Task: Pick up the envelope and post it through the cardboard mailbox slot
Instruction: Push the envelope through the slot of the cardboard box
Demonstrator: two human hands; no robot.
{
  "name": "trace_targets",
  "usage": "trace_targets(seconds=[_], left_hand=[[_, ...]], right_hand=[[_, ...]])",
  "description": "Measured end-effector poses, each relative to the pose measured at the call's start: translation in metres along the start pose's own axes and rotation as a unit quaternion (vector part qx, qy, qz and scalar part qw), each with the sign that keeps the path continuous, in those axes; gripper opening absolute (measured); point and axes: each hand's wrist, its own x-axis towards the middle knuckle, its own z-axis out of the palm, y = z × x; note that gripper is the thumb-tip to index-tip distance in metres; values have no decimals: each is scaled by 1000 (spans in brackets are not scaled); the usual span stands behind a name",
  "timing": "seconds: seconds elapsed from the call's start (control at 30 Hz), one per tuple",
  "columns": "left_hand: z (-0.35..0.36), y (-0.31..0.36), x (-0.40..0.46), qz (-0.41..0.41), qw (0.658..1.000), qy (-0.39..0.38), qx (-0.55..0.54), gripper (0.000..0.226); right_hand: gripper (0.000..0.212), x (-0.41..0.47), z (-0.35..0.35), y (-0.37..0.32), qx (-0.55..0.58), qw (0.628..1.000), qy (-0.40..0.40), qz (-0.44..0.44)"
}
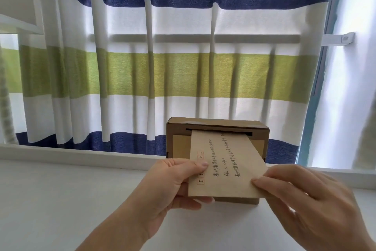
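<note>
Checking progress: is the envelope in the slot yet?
Partly in: the envelope's top edge is inside the slot, the rest outside, held by both hands.

Striped curtain (pixel 162 67) hangs behind white table (pixel 61 199).

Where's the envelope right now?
Low, right of centre in the head view: the envelope has its top edge in the mailbox slot, held by both hands.
</note>
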Motion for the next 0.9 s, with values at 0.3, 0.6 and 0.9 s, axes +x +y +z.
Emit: trace_targets(seconds=[0.3,0.6,0.9], left_hand=[[-1,6,-3,-2,999,-46,-3,43],[2,5,-2,1,1000,-7,-27,20],[5,6,3,19,999,20,-44,20]], right_hand=[[10,3,0,3,-3,1000,12,12],[13,4,0,0,12,999,18,35],[16,7,2,3,9,1000,21,21]])
